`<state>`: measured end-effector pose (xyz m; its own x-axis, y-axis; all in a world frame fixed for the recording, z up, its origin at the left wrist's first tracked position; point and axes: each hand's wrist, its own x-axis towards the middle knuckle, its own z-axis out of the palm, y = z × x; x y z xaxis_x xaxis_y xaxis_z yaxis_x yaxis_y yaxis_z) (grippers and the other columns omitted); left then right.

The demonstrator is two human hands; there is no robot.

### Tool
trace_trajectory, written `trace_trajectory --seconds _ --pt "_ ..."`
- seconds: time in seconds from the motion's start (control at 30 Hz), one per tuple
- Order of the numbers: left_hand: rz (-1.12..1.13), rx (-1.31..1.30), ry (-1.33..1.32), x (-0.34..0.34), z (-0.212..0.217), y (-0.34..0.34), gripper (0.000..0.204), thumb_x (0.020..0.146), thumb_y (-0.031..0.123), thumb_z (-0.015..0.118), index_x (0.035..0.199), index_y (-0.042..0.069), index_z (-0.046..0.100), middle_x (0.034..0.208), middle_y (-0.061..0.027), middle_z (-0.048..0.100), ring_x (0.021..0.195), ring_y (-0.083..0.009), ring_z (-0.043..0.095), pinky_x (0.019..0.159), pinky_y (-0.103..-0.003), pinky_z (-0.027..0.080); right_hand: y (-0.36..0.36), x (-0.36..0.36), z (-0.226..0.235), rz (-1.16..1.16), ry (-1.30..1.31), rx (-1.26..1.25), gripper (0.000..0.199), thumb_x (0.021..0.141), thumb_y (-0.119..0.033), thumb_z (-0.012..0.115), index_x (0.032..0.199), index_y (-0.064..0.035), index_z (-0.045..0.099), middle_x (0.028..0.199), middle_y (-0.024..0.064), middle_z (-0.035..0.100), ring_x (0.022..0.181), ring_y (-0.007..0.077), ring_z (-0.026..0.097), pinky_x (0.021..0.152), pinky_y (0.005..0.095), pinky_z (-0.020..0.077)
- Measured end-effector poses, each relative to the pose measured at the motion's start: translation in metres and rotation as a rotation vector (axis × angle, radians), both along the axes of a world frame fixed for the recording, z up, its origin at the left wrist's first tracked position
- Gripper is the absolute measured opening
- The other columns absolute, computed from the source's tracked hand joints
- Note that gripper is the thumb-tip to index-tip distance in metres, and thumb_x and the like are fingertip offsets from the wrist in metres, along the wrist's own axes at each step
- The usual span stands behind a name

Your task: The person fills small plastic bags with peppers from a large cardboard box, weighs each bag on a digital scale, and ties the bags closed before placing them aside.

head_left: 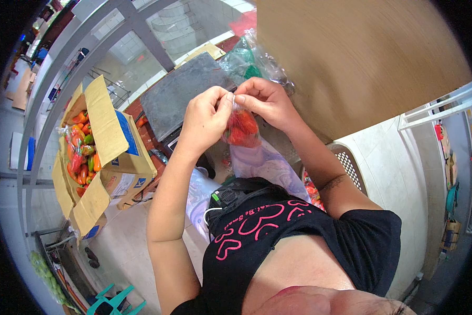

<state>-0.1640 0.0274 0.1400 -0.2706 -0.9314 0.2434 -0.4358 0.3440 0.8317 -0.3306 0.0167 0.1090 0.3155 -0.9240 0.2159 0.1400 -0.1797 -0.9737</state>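
The small clear bag of red peppers [241,128] is hanging in front of the chest, above the dark scale platform [181,94]. Both hands are pinching its neck: left hand [204,118] and right hand [267,102], fingertips closed on the plastic. Risk: the thin film may be tearing or slipping under load, spilling peppers toward the open cardboard box of mixed peppers [97,152].

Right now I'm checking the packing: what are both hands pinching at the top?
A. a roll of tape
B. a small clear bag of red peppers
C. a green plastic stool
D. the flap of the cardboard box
B: the left hand and right hand meet at the neck of a small clear bag of red peppers; the cardboard box sits apart to the left.
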Motion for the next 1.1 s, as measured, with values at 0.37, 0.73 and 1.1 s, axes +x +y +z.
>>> trace_trajectory --seconds 0.37,0.73,1.1 --pt "-0.028 0.348 0.589 -0.005 0.0 0.002 0.011 0.087 0.011 0.048 0.081 0.004 0.054 0.064 0.0038 0.048 0.054 -0.0028 0.04 0.048 -0.017 0.032 0.012 -0.005 -0.012 0.112 0.361 -0.198 0.019 0.072 -0.015 0.066 0.085 -0.0031 0.059 0.079 0.0048 0.059 0.076 0.0132 0.054 0.071 0.0274 0.0423" --pt "-0.434 0.315 0.117 -0.082 -0.132 0.017 0.015 0.081 0.012 0.053 0.089 0.0 0.056 0.079 -0.0113 0.06 0.075 -0.0192 0.059 0.066 -0.029 0.045 0.131 -0.199 -0.119 0.06 1.486 0.128 0.016 0.065 -0.015 0.059 0.077 -0.0046 0.062 0.083 0.0151 0.058 0.077 0.03 0.057 0.064 0.0374 0.0441" --pt "-0.415 0.517 0.026 -0.078 -0.209 -0.008 0.018 0.083 0.016 0.054 0.093 0.0 0.056 0.078 -0.0048 0.059 0.071 -0.0107 0.054 0.065 -0.024 0.044 0.115 -0.255 -0.228 0.563 1.436 1.24 0.027 0.069 -0.022 0.065 0.087 -0.0015 0.064 0.084 0.0195 0.063 0.071 0.0276 0.063 0.067 0.0365 0.0502"
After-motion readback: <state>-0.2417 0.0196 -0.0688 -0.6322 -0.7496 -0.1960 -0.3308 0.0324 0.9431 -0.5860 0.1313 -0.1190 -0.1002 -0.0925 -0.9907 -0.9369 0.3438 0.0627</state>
